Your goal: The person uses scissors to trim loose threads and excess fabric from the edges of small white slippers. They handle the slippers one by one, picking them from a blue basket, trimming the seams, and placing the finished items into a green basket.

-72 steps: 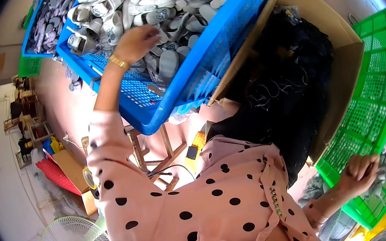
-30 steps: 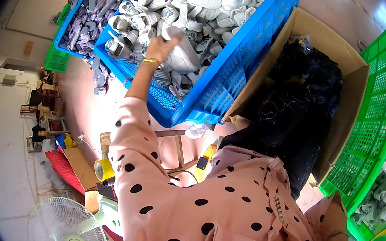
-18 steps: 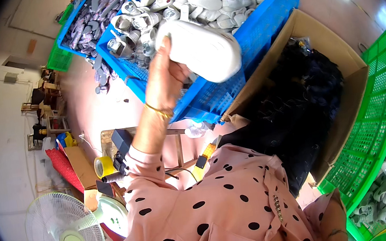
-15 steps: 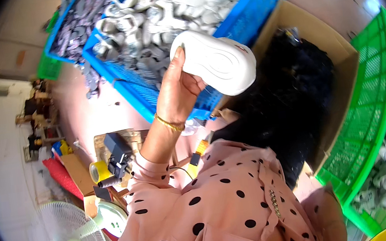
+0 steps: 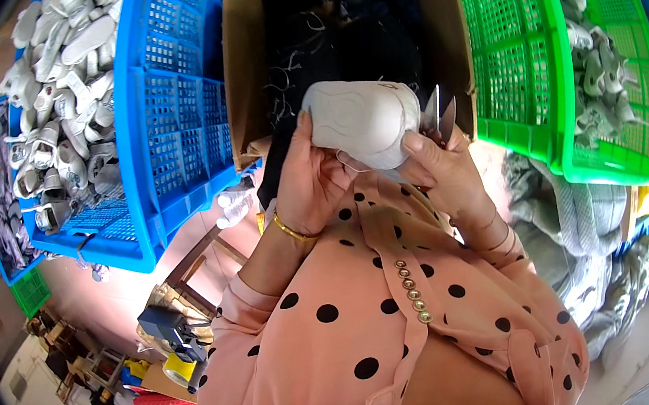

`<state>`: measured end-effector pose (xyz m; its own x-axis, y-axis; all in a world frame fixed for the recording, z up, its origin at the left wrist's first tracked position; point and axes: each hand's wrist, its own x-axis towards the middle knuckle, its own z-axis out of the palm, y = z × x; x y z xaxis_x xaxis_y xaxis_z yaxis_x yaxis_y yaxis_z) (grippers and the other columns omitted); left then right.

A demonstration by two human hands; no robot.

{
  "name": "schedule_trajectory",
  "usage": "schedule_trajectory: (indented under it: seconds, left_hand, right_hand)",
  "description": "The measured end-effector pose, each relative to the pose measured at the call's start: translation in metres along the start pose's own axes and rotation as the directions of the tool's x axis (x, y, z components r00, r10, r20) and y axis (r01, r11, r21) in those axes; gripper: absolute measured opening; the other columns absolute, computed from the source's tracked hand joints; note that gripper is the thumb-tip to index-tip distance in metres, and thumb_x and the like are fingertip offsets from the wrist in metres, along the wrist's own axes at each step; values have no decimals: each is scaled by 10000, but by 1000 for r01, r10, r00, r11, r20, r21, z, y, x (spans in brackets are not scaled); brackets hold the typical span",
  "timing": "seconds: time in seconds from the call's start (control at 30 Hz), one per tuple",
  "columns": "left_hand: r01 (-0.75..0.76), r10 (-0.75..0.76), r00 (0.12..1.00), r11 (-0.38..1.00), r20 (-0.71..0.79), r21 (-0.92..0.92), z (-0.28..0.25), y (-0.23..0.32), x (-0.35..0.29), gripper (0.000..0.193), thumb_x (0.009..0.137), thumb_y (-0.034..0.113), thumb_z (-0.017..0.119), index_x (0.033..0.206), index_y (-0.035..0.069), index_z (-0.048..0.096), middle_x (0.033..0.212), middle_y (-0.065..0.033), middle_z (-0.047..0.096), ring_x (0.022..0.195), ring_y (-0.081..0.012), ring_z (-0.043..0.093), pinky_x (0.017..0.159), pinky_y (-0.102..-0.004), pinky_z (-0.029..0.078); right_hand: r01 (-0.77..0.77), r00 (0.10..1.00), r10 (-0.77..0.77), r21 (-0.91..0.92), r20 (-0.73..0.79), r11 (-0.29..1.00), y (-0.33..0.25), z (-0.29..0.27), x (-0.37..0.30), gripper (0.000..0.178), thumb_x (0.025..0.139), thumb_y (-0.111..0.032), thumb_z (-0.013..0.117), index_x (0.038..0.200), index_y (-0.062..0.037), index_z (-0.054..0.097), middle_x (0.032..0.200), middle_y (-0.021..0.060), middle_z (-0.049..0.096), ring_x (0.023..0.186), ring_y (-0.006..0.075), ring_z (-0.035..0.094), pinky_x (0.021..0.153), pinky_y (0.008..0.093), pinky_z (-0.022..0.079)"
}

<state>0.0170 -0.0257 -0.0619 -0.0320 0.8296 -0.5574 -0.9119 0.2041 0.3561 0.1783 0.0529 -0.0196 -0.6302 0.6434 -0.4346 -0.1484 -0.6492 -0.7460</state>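
Note:
A small white shoe (image 5: pixel 358 116) is held up before my chest, its pale sole turned toward the view. My left hand (image 5: pixel 307 184) is closed around one end, thumb along the edge and fingers beneath. At the other end, the thumb of my right hand (image 5: pixel 450 178) presses against the rim. That same hand also grips a pair of metal scissors (image 5: pixel 436 118), whose two parted blades point up beside the shoe; their handles are hidden in my palm.
Beyond my hands stands a cardboard box (image 5: pixel 440 31) with dark material and loose threads. A blue crate (image 5: pixel 177 132) of white shoes is on the left, with purplish shoes (image 5: pixel 5 207) farther out. On the right, a green crate (image 5: pixel 514 54) stands near grey bundles (image 5: pixel 567 211).
The view has swung right toward the cardboard box. The shoe is now lower and nearer my chest. My right hand has come into view with the scissors and touches the shoe.

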Motion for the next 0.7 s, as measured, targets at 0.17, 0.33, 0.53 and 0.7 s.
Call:
schedule_trajectory:
  seconds: [0.17,0.33,0.53,0.7]
  left_hand:
    - [404,-199,913,579,-357,708,-32,17,-23,522,941,537,510,1080,52,644,882,-43,705,728,-123,647,612,-256,490]
    - [-418,224,905,313,362,853,18,46,-57,226,896,209,632,734,52,626,699,-56,627,612,-107,547,519,-218,418]
    - [-631,47,284,761,958,149,69,48,-69,276,825,205,726,1068,75,703,984,-66,637,787,-192,523,693,-302,414]
    - [-823,-1,546,184,838,537,45,55,-51,303,777,165,767,1058,77,693,989,-51,644,871,-194,563,761,-315,452]
  right_hand:
    - [-160,984,168,116,-66,980,16,-16,1,305,987,-222,540,714,-86,531,502,-60,351,440,37,270,421,219,226]
    - [-261,962,259,-11,-90,965,28,-16,-1,399,1009,-245,498,638,-97,504,473,-63,339,407,28,259,390,214,205]
    - [-278,958,266,-124,-105,953,43,-12,-7,364,999,-279,531,692,-83,517,510,-58,388,424,17,284,401,205,210]
    - [-276,959,269,-88,-87,957,40,-13,-14,323,982,-285,563,736,-78,525,544,-61,373,469,30,284,439,209,215]
